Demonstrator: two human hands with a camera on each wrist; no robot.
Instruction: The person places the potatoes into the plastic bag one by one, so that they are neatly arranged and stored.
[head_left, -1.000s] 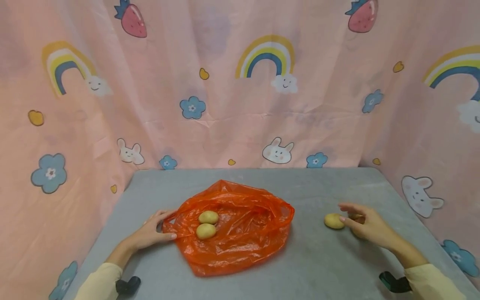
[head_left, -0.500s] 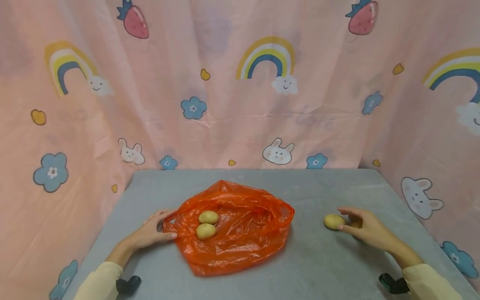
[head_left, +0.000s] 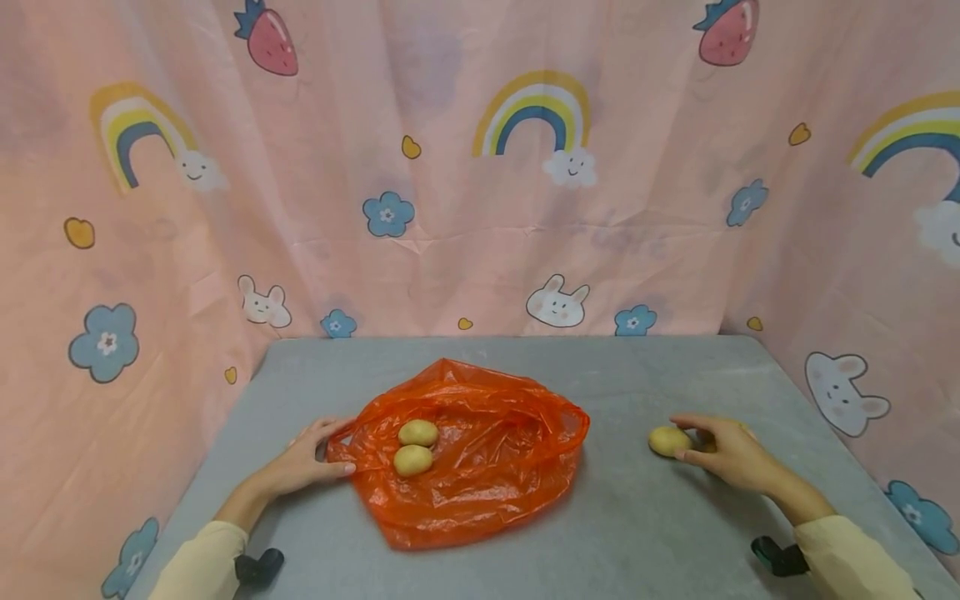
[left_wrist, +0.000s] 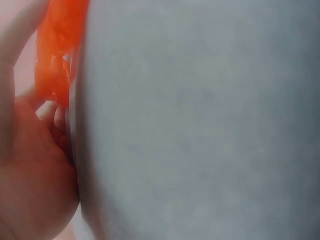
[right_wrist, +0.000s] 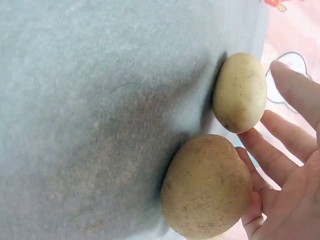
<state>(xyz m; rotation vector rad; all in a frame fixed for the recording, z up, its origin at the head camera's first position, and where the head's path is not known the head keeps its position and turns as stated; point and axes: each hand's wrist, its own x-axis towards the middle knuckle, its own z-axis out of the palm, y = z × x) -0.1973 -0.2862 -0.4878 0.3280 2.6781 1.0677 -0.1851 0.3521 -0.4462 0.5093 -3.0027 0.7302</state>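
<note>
An orange plastic bag (head_left: pixel 495 483) lies spread on the grey table. Two yellow potatoes (head_left: pixel 412 460) rest at its left part; whether they sit in it or on it I cannot tell. My left hand (head_left: pixel 303 465) holds the bag's left edge, thumb and fingers apart on the film. To the right, a smaller pale potato (right_wrist: pixel 240 95) and a larger brown potato (right_wrist: pixel 205 190) lie close together. My right hand (head_left: pixel 731 454) reaches over them, fingers behind and thumb spread away in the right wrist view. From the head view that hand mostly hides the brown potato.
The grey tabletop (head_left: pixel 615 533) shows between the bag and the right-hand potatoes. A pink curtain (head_left: pixel 450 250) with rainbows and rabbits hangs behind the table and at both sides. A dark wrist-camera mount (head_left: pixel 258 569) juts from the left sleeve.
My right hand has shifted slightly left over the two potatoes on the right, covering more of the brown one. The left hand, the bag and its two potatoes stay put.
</note>
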